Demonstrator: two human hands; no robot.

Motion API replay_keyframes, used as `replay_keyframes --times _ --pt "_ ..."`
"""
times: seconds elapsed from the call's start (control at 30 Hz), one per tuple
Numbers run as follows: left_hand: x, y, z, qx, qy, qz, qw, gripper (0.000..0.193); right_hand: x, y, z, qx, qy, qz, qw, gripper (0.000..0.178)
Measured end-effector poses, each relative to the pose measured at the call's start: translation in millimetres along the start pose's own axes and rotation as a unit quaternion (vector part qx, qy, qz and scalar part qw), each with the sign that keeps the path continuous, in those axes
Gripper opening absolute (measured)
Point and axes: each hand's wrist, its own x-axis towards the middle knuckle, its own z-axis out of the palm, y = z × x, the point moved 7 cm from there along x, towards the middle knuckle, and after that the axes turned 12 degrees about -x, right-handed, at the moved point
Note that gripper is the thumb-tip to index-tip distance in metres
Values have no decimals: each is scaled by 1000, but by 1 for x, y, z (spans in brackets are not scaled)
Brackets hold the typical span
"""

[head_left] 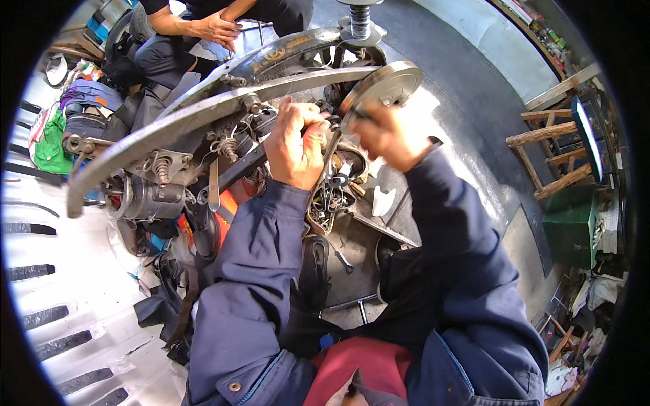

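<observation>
A heavy metal machine with a long curved arm (203, 111) stretches from the left toward the centre, with springs and bolts along it. A round metal handwheel (396, 84) sits at its right end. My right hand (393, 135) is curled at the wheel's lower edge, blurred by motion. Just left of it, my left hand (296, 145) is closed, thumb and fingers pressed together beside the machine's end. What it pinches, if anything, is too small to make out. A thread spool (359, 24) stands on a post at the top.
Below my hands is a tray of small metal parts (330, 203), with a wrench (345, 262) nearer my feet. Another person's clasped hands (215, 28) are beyond the machine. Bags (91, 101) lie at left. At right stand a wooden stool (555, 149) and a green box (570, 227).
</observation>
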Motion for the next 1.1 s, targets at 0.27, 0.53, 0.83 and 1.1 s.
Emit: replay_keyframes --times 0.27,0.53,0.83,1.1 --pt "0 0 1 -22 -2 -16 1000 13 11 74 1 -72 86 193 975 18" --pt "-3 -7 0 -31 -2 -43 999 15 8 9 -50 137 81 47 986 33" --pt "2 0 0 -16 -7 -12 1000 13 6 7 30 0 -57 36 998 33" --pt "0 -5 0 -42 7 -48 998 14 14 76 -60 214 157 186 946 17"
